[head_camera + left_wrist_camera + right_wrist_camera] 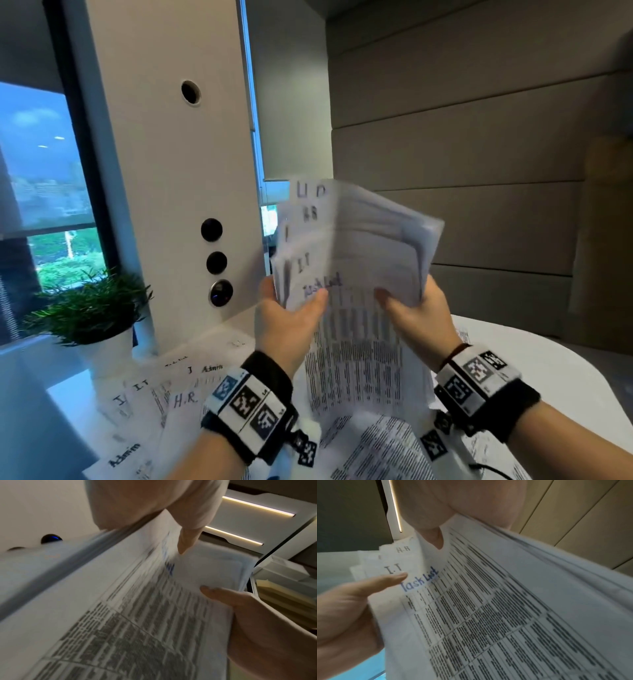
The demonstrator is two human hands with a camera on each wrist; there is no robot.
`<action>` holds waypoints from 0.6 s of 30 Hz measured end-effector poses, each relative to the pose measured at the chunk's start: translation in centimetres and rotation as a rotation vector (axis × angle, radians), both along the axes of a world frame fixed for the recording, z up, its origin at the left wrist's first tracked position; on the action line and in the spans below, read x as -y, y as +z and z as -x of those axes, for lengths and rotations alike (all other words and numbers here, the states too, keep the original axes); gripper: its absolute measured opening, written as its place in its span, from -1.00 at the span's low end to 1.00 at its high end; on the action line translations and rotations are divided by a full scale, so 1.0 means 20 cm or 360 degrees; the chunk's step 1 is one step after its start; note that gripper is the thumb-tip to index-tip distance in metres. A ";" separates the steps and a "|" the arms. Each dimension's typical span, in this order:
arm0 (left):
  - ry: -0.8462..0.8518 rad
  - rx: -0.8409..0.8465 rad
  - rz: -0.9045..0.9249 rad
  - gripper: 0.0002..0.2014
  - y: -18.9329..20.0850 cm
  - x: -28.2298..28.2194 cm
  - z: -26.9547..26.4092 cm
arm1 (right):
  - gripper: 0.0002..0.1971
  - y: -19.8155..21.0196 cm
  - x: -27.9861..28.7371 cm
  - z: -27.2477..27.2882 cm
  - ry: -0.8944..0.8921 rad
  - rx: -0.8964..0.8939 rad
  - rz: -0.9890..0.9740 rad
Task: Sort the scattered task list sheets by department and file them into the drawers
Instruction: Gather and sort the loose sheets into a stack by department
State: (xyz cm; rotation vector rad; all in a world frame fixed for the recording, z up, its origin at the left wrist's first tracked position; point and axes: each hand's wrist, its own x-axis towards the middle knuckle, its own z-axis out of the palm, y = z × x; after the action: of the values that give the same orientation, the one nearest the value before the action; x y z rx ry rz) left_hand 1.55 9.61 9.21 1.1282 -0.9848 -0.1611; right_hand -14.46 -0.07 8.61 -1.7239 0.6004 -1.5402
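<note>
I hold a fanned stack of printed task list sheets [356,246] upright above the table. My left hand [294,298] grips its lower left edge, thumb on the front sheet. My right hand [406,294] grips the lower right part, thumb in front as well. The front sheet [419,582] reads "Task List" in blue over a printed table; sheets behind it show "I.T" [393,568] and "H.R" [403,549]. More sheets lie scattered on the table, marked H.R. [185,399], Admin [125,452] and I.T [140,385]. No drawers are in view.
A potted plant [89,308] stands at the left on the white table [548,377]. Behind the papers rises a white column [164,154] with round black buttons. A window lies to the left, and a padded beige wall to the right.
</note>
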 end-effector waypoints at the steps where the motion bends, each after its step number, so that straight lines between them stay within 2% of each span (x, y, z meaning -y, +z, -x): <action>1: 0.0044 -0.0008 0.0008 -0.55 0.01 -0.01 0.00 | -0.62 0.00 0.01 0.02 0.0014 0.0084 -0.0046; 2: 0.0062 -0.0018 0.0000 -0.46 0.02 -0.01 -0.02 | -0.52 0.01 0.02 0.03 0.0040 0.0186 -0.0107; 4: 0.0025 -0.0015 0.0051 -0.34 0.05 -0.02 -0.04 | -0.46 0.03 0.03 0.06 0.0101 0.0286 -0.0142; 7: -0.0048 0.0112 0.0104 -0.25 0.08 -0.01 -0.03 | -0.33 0.10 0.01 0.06 0.0185 0.0146 0.0018; 9: -0.0005 0.0178 0.0199 -0.19 0.12 -0.01 -0.03 | -0.24 0.14 0.02 0.06 0.0118 0.0126 0.0134; 11: 0.0099 0.0361 0.0268 -0.09 0.14 -0.01 -0.03 | -0.18 0.19 0.04 0.06 0.0072 0.0082 0.0190; 13: 0.0114 0.0566 0.0301 0.01 0.14 0.00 -0.04 | -0.09 0.20 0.04 0.06 0.0093 -0.0082 0.0312; 16: 0.0262 0.0853 0.0375 -0.02 0.19 0.02 -0.05 | -0.08 0.24 0.04 0.06 -0.0260 -0.0314 0.0600; 18: 0.0409 0.1110 0.0418 -0.20 0.24 0.03 -0.07 | -0.16 0.29 0.05 0.06 -0.0455 -0.0330 0.0716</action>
State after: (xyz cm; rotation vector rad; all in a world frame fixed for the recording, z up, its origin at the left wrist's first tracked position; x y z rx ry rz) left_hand 2.87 8.97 14.00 1.0692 -1.4072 0.5919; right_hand -15.59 -1.01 14.40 -2.2348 0.6626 -1.8093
